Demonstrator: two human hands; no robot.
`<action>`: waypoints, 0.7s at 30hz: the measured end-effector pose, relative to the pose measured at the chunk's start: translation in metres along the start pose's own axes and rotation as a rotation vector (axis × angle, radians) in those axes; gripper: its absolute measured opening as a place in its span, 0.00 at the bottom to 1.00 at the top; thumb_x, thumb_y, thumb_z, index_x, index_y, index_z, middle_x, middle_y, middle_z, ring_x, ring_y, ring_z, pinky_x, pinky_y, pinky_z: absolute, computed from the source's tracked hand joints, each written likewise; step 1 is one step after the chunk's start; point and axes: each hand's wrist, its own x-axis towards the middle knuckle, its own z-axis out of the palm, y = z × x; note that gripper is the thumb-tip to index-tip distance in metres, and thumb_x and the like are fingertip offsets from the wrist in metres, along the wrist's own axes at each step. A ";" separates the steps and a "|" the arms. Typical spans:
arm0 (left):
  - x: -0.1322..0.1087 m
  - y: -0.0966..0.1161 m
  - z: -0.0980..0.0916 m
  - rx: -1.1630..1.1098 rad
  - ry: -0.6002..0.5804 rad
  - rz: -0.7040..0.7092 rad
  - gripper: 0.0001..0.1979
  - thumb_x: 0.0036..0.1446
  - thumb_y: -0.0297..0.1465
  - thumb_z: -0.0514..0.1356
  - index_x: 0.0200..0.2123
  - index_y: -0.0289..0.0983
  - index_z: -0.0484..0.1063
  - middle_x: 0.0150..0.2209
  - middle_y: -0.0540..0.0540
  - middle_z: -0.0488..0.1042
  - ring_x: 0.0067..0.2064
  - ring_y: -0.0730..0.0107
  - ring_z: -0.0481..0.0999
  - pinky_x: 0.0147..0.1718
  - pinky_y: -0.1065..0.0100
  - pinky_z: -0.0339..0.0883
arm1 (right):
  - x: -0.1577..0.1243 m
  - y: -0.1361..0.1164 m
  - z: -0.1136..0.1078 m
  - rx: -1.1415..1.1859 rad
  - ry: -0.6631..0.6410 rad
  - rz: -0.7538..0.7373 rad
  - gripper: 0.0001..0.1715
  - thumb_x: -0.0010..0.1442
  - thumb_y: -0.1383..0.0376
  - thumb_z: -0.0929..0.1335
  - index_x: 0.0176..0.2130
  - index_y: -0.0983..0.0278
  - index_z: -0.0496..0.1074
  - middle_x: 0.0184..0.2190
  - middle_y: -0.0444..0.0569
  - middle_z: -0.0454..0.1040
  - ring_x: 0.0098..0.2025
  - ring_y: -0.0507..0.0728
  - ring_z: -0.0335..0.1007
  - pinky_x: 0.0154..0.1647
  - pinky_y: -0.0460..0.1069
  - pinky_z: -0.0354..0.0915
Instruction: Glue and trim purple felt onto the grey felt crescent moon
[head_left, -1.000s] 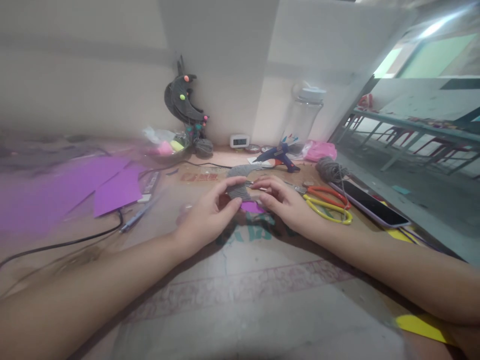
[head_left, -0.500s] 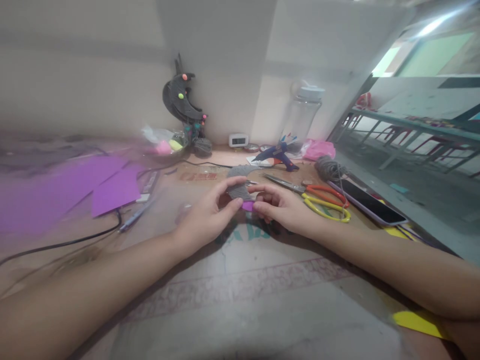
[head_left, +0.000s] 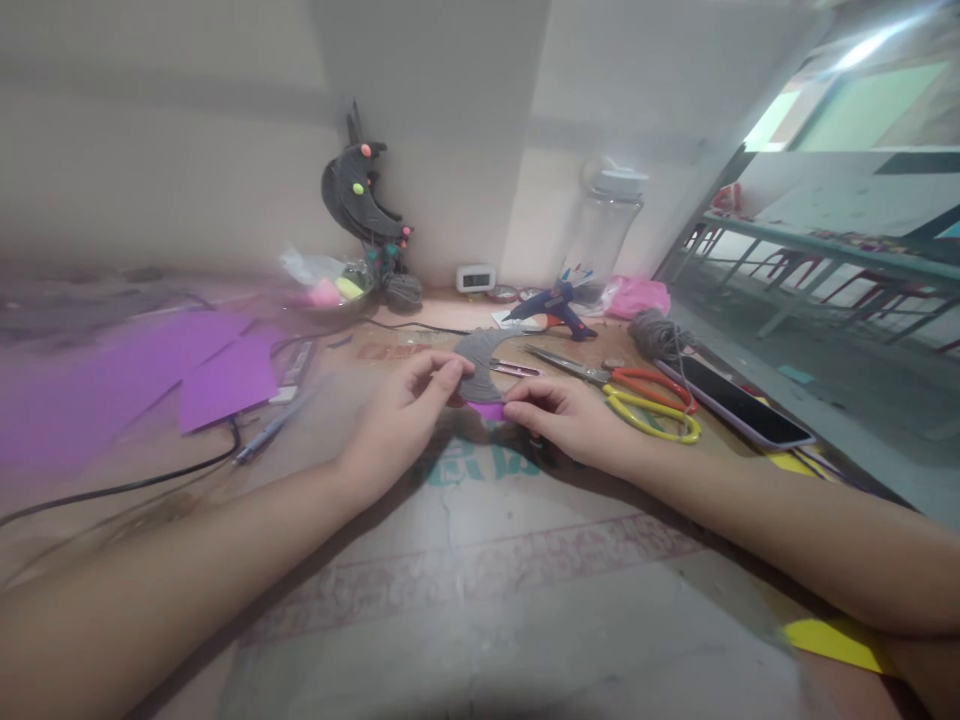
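A grey yarn-wrapped crescent (head_left: 478, 366) is held up between both hands, with a purple strip (head_left: 489, 410) showing at its lower end. On its outer left edge, my left hand (head_left: 420, 400) pinches it between thumb and fingers. The thumb and fingertips of my right hand (head_left: 559, 412) are closed on its lower tip, beside the purple part. Just behind the crescent lie small pink thread snips (head_left: 516, 369). Large scissors (head_left: 645, 395) with orange and yellow handles rest to the right of my right hand.
A blue glue gun (head_left: 551, 305), a clear bottle (head_left: 604, 230) and a small digital clock (head_left: 476, 279) stand at the back. To the right are a grey yarn ball (head_left: 660, 333) and a phone (head_left: 739, 405). Purple sheets (head_left: 229, 380) and a pen (head_left: 270, 437) lie left. A decorated dark crescent (head_left: 360, 195) leans on the wall.
My left hand has shifted left along the crescent, from over its lower part to its outer edge. More of the crescent and the snips now show. My right hand keeps hold of the lower tip.
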 end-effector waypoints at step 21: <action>0.005 0.001 0.001 -0.100 -0.041 -0.028 0.10 0.62 0.36 0.57 0.31 0.38 0.69 0.32 0.50 0.70 0.36 0.68 0.71 0.38 0.67 0.65 | 0.002 0.007 0.001 -0.085 -0.003 -0.109 0.11 0.61 0.61 0.67 0.33 0.64 0.76 0.28 0.45 0.75 0.29 0.51 0.67 0.31 0.46 0.64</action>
